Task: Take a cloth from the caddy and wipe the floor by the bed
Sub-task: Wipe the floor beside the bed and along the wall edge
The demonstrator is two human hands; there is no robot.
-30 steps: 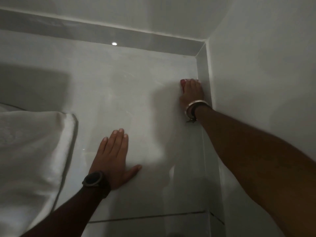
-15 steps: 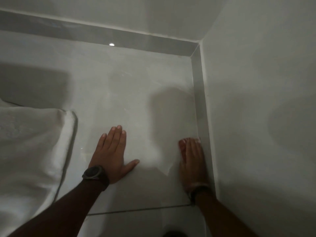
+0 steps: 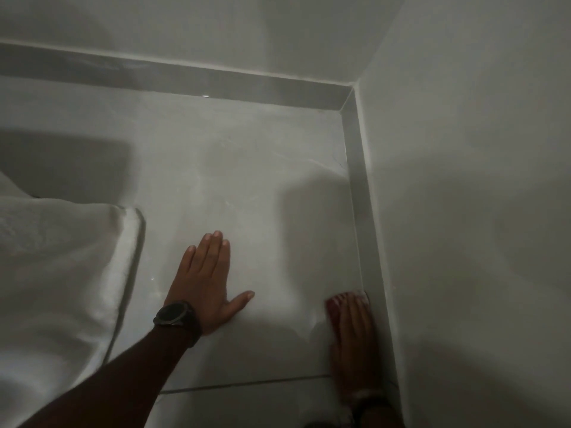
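My right hand (image 3: 355,338) lies flat on a red and white cloth (image 3: 335,304), pressing it onto the pale tiled floor (image 3: 247,186) right against the skirting of the right wall. Only the cloth's front edge shows past my fingertips; the hand hides the remainder. My left hand (image 3: 205,282), with a black watch on its wrist, rests palm down and fingers spread on the floor, holding nothing. The white bedding (image 3: 58,273) hangs down at the left.
Grey skirting (image 3: 360,193) runs along the right wall and the far wall, meeting in a corner at the upper right. A tile joint (image 3: 247,383) crosses the floor near my wrists. The bed's shadow darkens the floor at the left.
My right hand has drawn the cloth back along the right skirting, from near the far corner to close by me. The left hand has stayed planted on the floor.
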